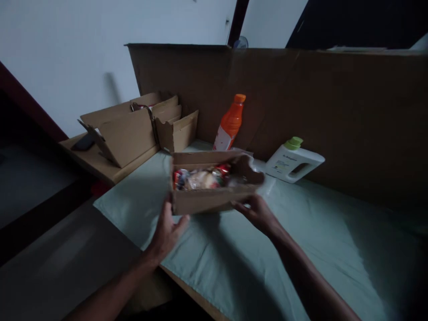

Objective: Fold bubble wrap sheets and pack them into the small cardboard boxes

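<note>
An open cardboard box (203, 203) is in the middle of the view, above a pale green cloth (214, 249). Inside lie several small packets (203, 178) in red, clear and mixed-colour wrapping, blurred. My left hand (167, 232) grips the box at its near left corner, thumb at the front and fingertips partly hidden. At the lower right edge, my right hand (257, 215) is closed on the box, its fingers partly underneath. Directly behind the box an orange bottle (230, 122) leans against a cardboard panel. Whether the box touches the cloth is unclear.
A white jug with a green cap (294, 158) leans against the tall cardboard panel (351, 111) on the right. More open cardboard boxes (129, 136) stand at the back left, near a dark flat object (83, 141). Clear plastic (267, 185) lies behind the held box.
</note>
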Tool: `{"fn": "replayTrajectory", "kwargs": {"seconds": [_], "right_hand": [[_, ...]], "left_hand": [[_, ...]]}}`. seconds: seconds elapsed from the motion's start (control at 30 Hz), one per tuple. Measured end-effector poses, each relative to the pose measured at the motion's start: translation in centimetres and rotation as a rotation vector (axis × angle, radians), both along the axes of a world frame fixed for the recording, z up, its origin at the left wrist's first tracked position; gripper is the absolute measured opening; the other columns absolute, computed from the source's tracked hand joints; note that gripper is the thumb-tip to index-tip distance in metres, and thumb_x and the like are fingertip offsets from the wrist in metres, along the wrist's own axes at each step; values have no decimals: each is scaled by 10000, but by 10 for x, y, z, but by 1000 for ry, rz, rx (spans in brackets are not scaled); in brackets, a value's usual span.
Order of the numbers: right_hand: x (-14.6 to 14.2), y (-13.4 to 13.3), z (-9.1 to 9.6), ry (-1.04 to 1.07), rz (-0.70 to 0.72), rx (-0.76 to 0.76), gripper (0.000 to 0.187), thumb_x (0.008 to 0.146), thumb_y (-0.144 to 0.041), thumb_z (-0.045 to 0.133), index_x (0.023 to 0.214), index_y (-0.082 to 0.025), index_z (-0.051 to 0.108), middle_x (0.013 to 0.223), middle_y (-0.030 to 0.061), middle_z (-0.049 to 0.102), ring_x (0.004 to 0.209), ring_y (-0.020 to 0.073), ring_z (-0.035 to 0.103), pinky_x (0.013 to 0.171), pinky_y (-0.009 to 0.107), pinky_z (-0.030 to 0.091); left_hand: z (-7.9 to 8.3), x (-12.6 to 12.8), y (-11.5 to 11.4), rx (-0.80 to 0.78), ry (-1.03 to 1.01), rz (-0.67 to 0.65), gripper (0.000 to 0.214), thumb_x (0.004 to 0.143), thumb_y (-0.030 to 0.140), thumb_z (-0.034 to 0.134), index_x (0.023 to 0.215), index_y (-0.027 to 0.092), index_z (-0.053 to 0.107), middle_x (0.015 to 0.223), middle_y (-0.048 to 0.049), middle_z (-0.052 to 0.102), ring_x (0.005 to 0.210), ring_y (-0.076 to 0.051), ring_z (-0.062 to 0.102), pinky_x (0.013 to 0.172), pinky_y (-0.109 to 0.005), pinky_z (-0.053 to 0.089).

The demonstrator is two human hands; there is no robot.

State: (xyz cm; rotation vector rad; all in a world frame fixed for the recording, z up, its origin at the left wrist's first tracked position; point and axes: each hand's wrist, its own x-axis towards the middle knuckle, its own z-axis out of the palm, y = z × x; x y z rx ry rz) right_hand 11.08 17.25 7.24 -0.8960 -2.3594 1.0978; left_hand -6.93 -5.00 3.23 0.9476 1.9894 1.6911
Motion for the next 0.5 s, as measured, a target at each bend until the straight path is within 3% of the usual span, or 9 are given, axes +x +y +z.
{"fn": "replayTrajectory", "kwargs": {"seconds": [0.13, 0.23, 0.37, 0.5], "right_hand": [[-148, -3, -7, 129, 119, -74, 485, 759, -265, 736, 1206, -142, 593, 1161, 140, 723, 1028, 268, 702, 872, 393, 590], [-224, -15, -19, 165, 94, -33, 582, 784, -256, 729, 1319, -153, 523, 1311, 152, 651, 1211, 278, 615, 1060, 446, 493], [-269, -38, -55, 172, 93, -1, 658, 835, -326, 676, 1401, -85, 441, 1428, 260, 528, 1320, 325, 519, 1130, 503, 409], [-286, -47, -92, 196, 219, 31, 711, 853, -371, 644, 1471, -123, 392, 1453, 233, 513, 1320, 328, 528, 1113, 522, 431]], "left_hand": [[-13, -67, -22, 5, -3, 264, 688, 797, 379, 655, 1413, 193, 409, 1314, -143, 591, 1259, -301, 585, 1096, -478, 472], [-22, -100, -30, -8, -10, 308, 903, 791, 354, 676, 1565, 250, 224, 1553, -163, 415, 1409, -306, 475, 1120, -462, 457], [-30, -120, -26, -23, -19, 287, 1018, 807, 337, 676, 1621, 262, 68, 1686, -169, 189, 1554, -314, 250, 1165, -468, 414], [-34, -139, -7, 23, 15, 273, 987, 806, 286, 645, 1621, 256, 89, 1704, -153, 142, 1569, -306, 211, 1175, -482, 411]]}}
